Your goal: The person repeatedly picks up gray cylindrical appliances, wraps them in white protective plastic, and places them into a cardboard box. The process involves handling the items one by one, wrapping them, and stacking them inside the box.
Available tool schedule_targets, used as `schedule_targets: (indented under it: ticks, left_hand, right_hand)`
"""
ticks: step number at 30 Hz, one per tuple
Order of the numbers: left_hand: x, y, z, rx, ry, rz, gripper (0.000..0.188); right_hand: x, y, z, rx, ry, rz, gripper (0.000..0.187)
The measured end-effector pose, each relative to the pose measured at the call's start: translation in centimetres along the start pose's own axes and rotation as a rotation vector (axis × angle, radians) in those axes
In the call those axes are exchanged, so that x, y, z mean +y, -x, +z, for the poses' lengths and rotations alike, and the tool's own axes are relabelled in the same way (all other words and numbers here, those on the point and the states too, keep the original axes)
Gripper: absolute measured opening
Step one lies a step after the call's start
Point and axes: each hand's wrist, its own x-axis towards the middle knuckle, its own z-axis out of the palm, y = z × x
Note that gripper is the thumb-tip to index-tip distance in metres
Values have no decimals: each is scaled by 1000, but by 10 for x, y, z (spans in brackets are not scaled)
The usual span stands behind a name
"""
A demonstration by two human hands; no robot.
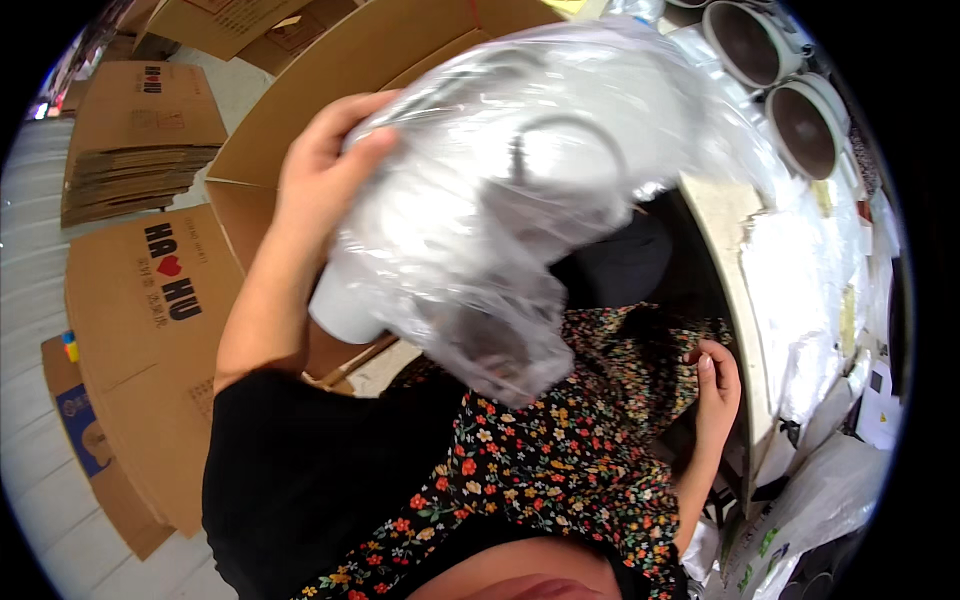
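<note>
My left hand [335,150] is closed on the left side of a clear plastic bag [500,130], up in front of me. Inside the bag is a bulky pale grey-white item with a round outline; its exact kind cannot be made out through the wrinkled film. A smooth white rounded part [345,302] shows below the left side of the bag. Low on the right, my right hand [716,385] has its fingers curled at the edge of the black floral apron [560,440]. Whether it pinches the cloth or something else is hidden.
Behind the bag stands an open cardboard box [245,130]. To the left are a stack of flattened cartons [140,140] and a large printed carton [150,350]. A table edge [735,270] runs along the right, with white plastic wrapping [790,310] and round dark-lined containers [803,128].
</note>
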Motion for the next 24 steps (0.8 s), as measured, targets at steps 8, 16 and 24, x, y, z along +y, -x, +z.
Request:
schedule_targets:
  ticks: [8, 16, 24]
  left_hand:
    - [-223, 8, -75, -464, -1217, 59, 28]
    - [-386, 56, -38, -658, -1425, -579, 34]
    - [-427, 66, -60, -769, -1287, -588, 43]
  right_hand:
    - [-1, -10, 48, -228, 358, 170, 19]
    - [17, 57, -35, -93, 428, 304, 20]
    - [20, 60, -58, -102, 428, 403, 22]
